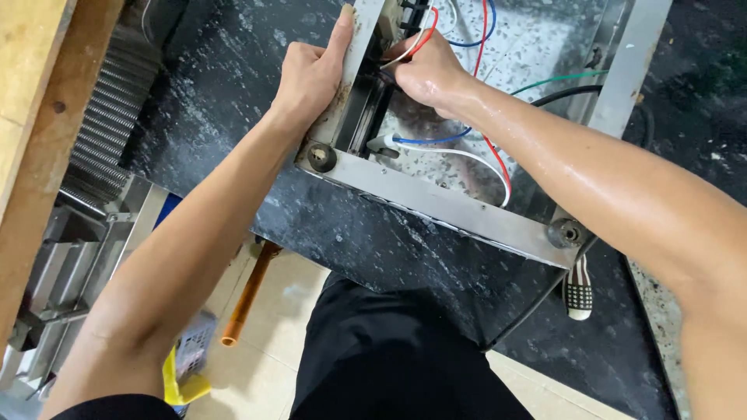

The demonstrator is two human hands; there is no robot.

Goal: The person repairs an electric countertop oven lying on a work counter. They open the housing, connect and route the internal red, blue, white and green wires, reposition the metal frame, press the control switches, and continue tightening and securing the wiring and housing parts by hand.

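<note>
A galvanised metal appliance housing [459, 208] lies open-side up on a dark speckled stone counter [226, 85]. My left hand [311, 74] grips its left frame rail, thumb along the rail's top. My right hand [424, 70] reaches inside the housing, fingers closed around a small dark part where red and white wires [424, 39] meet. Blue, red, white and green wires [475, 148] run loose across the housing's floor. Round feet [321, 157] sit at the frame's near corners.
A finned coil [105, 117] and metal parts lie at the left beside a wooden board [31, 117]. A copper pipe [247, 299] leans below the counter edge. A black cable with a plug [577, 292] hangs at the right. My dark trousers fill the bottom centre.
</note>
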